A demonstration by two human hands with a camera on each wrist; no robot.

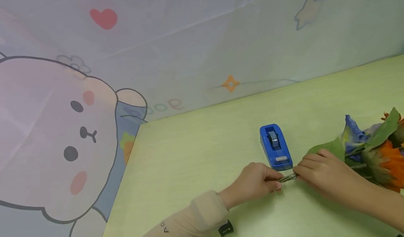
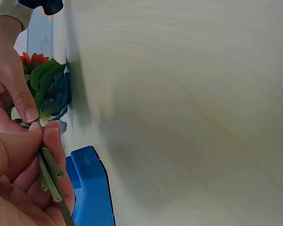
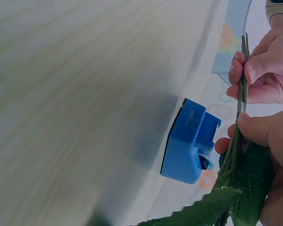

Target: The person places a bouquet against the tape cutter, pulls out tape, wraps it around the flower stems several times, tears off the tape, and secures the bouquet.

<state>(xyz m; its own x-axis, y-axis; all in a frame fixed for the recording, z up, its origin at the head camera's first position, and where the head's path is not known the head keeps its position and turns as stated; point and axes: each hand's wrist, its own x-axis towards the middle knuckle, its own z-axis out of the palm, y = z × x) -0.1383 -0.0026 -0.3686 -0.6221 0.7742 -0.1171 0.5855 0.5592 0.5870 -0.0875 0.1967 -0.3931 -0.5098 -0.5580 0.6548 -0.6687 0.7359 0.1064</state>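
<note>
Between finger and thumb, my left hand (image 1: 252,182) pinches the lower ends of a bundle of green flower stems (image 2: 48,174). Higher up the same stems, close beside it, my right hand (image 1: 328,177) grips the bundle. A shiny patch that looks like clear tape (image 1: 293,176) shows on the stems between the hands. Beyond the right hand spread the blooms, an orange flower (image 1: 391,163) and a blue flower (image 1: 353,135), with green leaves (image 3: 252,183). The right palm partly hides the stems. Just behind the hands stands a blue tape dispenser (image 1: 277,153), touched by neither.
The pale yellow-green table (image 1: 189,153) runs back to a printed curtain (image 1: 195,47) with a cartoon bear on the left. A dark wrist device (image 1: 226,228) sits by the left sleeve.
</note>
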